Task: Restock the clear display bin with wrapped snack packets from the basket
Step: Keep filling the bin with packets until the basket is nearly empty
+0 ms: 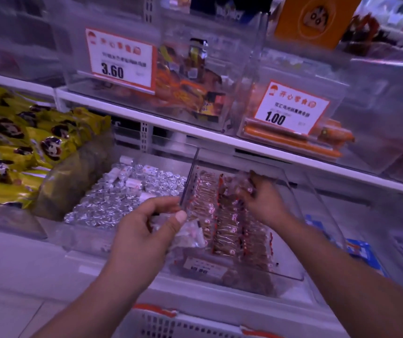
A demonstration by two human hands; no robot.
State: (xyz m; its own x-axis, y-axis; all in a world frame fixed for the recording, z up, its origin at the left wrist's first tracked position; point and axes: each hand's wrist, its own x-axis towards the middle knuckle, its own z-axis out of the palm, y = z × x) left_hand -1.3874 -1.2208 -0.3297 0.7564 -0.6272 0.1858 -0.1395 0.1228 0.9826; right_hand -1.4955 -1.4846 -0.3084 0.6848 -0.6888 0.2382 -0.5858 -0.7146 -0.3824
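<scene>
A clear display bin [317, 203] on the lower shelf holds rows of brown wrapped snack packets [227, 230] with red ends. My left hand [147, 230] grips a bunch of clear-wrapped packets [188, 235] over the bin's front left corner. My right hand [261, 201] reaches deeper into the bin, its fingers curled round a few packets [244, 181] above the back rows. The white basket [171, 323] with orange trim shows at the bottom edge, below my arms.
A bin of silver foil-wrapped sweets [122, 198] sits left of the clear divider [189, 176]. Yellow packets [25, 142] pile at far left. The upper shelf [195, 132] carries bins with price tags 3.60 [120, 59] and 1.00 [290, 108]. Blue packets [359, 250] lie at right.
</scene>
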